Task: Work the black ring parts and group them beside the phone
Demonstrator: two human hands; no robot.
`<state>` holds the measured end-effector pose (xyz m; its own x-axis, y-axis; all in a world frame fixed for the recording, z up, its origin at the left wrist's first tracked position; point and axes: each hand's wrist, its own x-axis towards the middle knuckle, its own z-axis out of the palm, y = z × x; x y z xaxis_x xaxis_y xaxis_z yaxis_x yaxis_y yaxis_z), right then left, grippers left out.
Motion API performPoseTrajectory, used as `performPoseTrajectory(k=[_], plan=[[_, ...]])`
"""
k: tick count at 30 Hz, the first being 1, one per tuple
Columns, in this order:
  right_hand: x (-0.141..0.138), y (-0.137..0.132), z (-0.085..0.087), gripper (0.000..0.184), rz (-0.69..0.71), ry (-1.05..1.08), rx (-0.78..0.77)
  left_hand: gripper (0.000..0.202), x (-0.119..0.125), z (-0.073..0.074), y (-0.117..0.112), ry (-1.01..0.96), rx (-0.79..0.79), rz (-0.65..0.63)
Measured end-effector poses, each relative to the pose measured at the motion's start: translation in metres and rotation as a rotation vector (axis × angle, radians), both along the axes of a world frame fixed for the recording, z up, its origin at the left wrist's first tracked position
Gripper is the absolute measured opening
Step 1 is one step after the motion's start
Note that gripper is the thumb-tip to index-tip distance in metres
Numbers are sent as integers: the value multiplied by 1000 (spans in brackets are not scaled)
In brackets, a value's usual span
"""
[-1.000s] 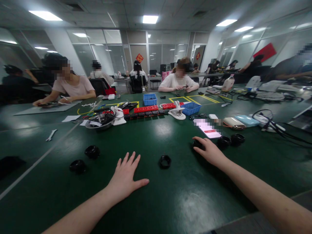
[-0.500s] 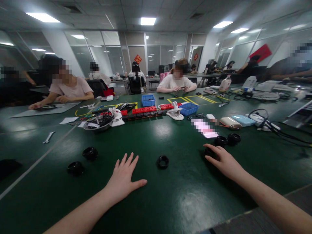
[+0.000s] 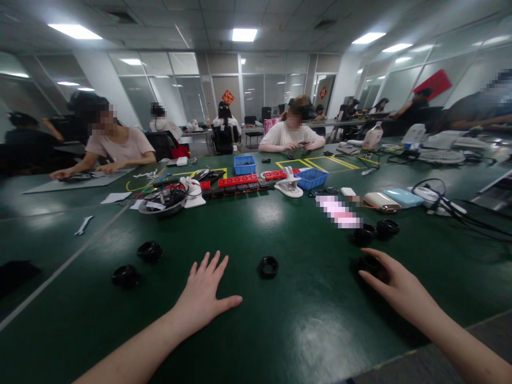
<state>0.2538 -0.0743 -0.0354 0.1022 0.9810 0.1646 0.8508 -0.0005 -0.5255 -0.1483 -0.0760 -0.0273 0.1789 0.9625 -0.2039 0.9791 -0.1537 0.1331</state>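
Fingers spread, my left hand (image 3: 204, 290) lies flat on the green tabletop with nothing in it. Just to its right sits a black ring nut (image 3: 268, 266), its hole showing. My right hand (image 3: 394, 280) curves its thumb and fingers around a black round fitting (image 3: 372, 264) on the table, partly hidden by the hand. Beyond that hand stand two similar black fittings, one nearer (image 3: 365, 233) and one to its right (image 3: 388, 229). On the left side are two more, an upper one (image 3: 149, 252) and a lower one (image 3: 125, 276).
A small wrench (image 3: 84, 225) lies at left. Farther back are a metal bowl of cables (image 3: 162, 208), a red-and-black strip (image 3: 238, 182), white clamps (image 3: 289, 184), blue bins (image 3: 312, 178) and power banks (image 3: 382, 202). Co-workers sit across the table.
My right hand has moved right and toward me, with the black round fitting in its grasp. My left hand stays in place. The camera view has shifted slightly.
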Motion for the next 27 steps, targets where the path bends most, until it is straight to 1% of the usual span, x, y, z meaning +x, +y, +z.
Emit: performPoseTrajectory(k=[4,9,12,17,22,27], plan=[[7,-5,-3,63,-93,54,-2,95,-1,-2,0,-5,6,-2],[23,-6,-4,55,-66,83,-70,95,-2,-5,0,-4,25,-5],[33,-4,-4,55,-60,96,-90,95,-3,-5,1,-10,34,-12],[47,3,-1,56,-94,75,-109,96,0,-1,0,-13,-1,10],[54,9,0,60,-135,58,-107,95,0,0,0,-15,4,10],[54,13,3,54,-146,28,-69,93,0,0,-1,-19,17,7]])
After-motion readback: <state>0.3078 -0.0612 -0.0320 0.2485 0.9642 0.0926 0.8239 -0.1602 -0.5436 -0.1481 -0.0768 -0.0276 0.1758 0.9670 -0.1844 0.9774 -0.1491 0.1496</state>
